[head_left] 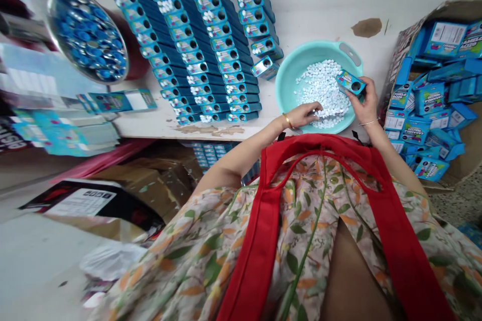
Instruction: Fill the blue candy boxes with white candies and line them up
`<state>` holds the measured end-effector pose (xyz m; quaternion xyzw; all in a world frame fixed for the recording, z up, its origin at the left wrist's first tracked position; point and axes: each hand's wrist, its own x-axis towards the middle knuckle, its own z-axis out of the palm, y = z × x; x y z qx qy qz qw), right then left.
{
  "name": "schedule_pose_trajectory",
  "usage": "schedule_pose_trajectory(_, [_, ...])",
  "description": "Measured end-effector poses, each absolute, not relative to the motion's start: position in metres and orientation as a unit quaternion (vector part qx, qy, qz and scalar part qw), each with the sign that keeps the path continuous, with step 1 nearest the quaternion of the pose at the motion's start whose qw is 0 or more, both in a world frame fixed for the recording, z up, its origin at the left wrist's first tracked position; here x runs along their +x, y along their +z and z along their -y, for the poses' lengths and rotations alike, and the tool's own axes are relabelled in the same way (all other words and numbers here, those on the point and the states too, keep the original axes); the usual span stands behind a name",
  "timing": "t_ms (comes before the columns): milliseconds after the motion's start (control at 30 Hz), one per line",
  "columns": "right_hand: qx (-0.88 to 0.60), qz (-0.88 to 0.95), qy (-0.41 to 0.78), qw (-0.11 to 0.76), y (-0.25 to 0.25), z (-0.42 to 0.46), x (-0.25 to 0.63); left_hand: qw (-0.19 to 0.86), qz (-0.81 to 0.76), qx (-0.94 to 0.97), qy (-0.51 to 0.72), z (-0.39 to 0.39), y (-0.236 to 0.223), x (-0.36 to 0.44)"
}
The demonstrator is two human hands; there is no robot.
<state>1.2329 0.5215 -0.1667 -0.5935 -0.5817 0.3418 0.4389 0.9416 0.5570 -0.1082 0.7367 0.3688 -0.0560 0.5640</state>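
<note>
My right hand (365, 103) grips a small blue box (350, 83) over the right side of a turquoise plastic bowl (285, 67). The box is tilted, and a dark round hole shows in its end. Inside the bowl lies a heap of small white candies (324, 85). My left hand (302, 114) is down at the near side of the bowl, its fingers curled into the candies; their tips are partly hidden. Left of the bowl stand several rows of blue boxes (222, 42) with round holes in their ends; white candies show at some of them.
At the right is a cardboard carton (399, 52) filled with jumbled blue boxes (429, 98). A round metal container (126, 52) of blue and silver pieces (92, 35) stands at the far left. Flat blue cartons (64, 133) are stacked near the white table's (312, 5) left end.
</note>
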Motion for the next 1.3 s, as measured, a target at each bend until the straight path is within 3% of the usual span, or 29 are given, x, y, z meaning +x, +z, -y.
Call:
schedule_pose_trajectory(200, [-0.580,0.635,0.334,0.386,-0.162,-0.520,1.218,0.441,-0.384,0.809,-0.061,-0.594,-0.026,0.932])
schedule_pose_trajectory(433, [-0.549,0.685,0.323,0.354,-0.175,-0.513,1.197,0.264,-0.415,0.838,-0.235,-0.603,0.037,0.991])
schedule_pose_trajectory(633, [-0.552,0.673,0.329,0.366,-0.185,-0.510,1.194,0.196,-0.436,0.832,-0.282,-0.587,0.081,1.027])
schedule_pose_trajectory(767, [-0.575,0.654,0.322,0.372,-0.185,-0.511,1.205,0.194,-0.483,0.823,-0.229,-0.603,0.045,0.981])
schedule_pose_trajectory(900, [-0.585,0.640,0.336,0.368,-0.177,-0.516,1.211,0.259,-0.522,0.799,-0.147,-0.607,-0.055,0.936])
schedule_pose_trajectory(1033, [-0.594,0.622,0.350,0.372,-0.170,-0.522,1.212,0.300,-0.523,0.773,-0.197,-0.585,-0.136,0.945])
schedule_pose_trajectory(1300, [-0.590,0.609,0.355,0.394,-0.185,-0.525,1.226,0.465,-0.394,0.766,-0.204,-0.543,-0.150,0.976])
